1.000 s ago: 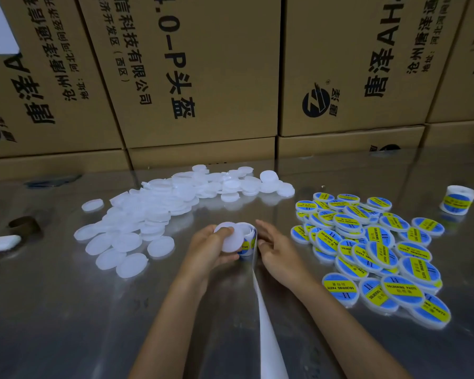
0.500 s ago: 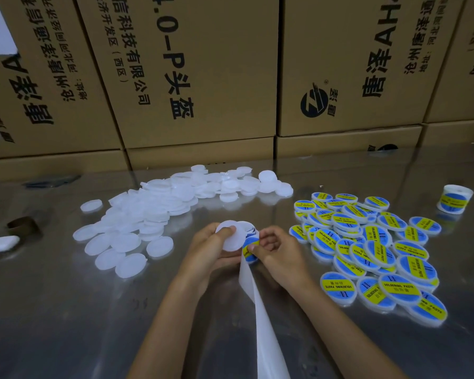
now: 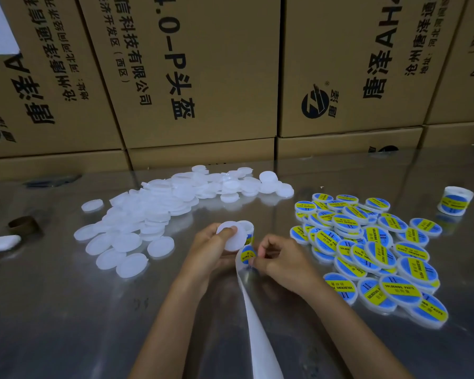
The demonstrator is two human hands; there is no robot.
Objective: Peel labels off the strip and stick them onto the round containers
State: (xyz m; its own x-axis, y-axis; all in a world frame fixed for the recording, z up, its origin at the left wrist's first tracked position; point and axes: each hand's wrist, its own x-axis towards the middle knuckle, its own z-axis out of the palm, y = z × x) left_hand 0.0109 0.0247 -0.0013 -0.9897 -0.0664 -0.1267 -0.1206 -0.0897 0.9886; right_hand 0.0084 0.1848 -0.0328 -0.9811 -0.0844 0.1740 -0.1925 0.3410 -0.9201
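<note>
head view: your right hand (image 3: 281, 259) pinches the blue-yellow label (image 3: 247, 254), just below the blank lid (image 3: 231, 236) your left hand (image 3: 212, 248) grips beside it.

Both forearms reach in from six o'clock; the left hand (image 3: 214, 248) is curled (thumb on top), the right hand (image 3: 281, 259) pinching at nine o'clock.

Brown cardboard boxes (image 3: 203, 72) printed with black characters and a round logo stood stacked along the far edge of the reflective metal surface (image 3: 66, 310). At far left a brown tape roll (image 3: 22, 224) sat near a small white case (image 3: 2, 242), with a dark flat object (image 3: 52, 180) lying farther back.
</note>
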